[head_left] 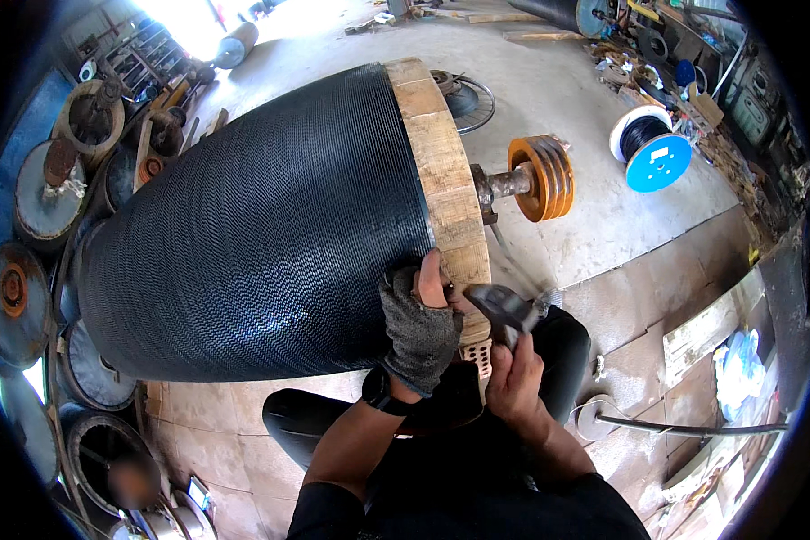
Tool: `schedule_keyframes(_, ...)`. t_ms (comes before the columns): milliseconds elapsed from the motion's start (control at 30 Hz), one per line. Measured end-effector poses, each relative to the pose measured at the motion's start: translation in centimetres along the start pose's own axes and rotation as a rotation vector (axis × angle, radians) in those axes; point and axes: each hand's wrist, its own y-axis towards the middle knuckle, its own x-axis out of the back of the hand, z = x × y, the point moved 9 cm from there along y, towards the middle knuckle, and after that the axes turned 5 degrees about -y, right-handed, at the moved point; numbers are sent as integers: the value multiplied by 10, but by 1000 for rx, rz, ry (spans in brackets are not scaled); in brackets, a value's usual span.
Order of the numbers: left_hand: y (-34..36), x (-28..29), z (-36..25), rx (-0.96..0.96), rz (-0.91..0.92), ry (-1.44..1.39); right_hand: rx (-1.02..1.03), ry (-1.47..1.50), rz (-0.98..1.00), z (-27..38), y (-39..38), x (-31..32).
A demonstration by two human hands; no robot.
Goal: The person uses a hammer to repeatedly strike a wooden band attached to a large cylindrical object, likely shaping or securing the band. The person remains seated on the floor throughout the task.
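A large barrel-shaped roller (261,216) lies in front of me, covered in tight rows of black, toothed-looking winding. Pale wooden blocks form its end rim (441,153). My left hand (420,319), in a grey fingerless glove, rests against the rim where the black rows stop. Its thumb and fingers are drawn together; what they pinch, if anything, is hidden. My right hand (516,378) grips a hammer, its dark head (502,308) smeared by motion just right of the left fingers. A small block with holes (478,357) sits below the rim.
An orange grooved pulley (542,178) sticks out on the roller's shaft. Beyond it stands a blue-flanged cable spool (657,162). Old drums and wheels (49,193) crowd the left side. A rod on a round base (603,418) lies at right, near planks and a plastic bag (738,373).
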Motion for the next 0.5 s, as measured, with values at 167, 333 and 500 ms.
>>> schedule_keyframes(167, 7, 2, -3, -7, 21, 26, -84, -138, 107, -9, 12, -12)
schedule_keyframes(333, 2, -3, 4, 110, 68, -33, 38, -32, -42, 16, 11, 4)
schedule_keyframes(500, -19, 23, -19, -180, -112, -82, -107, -66, 43, -4, 11, -4)
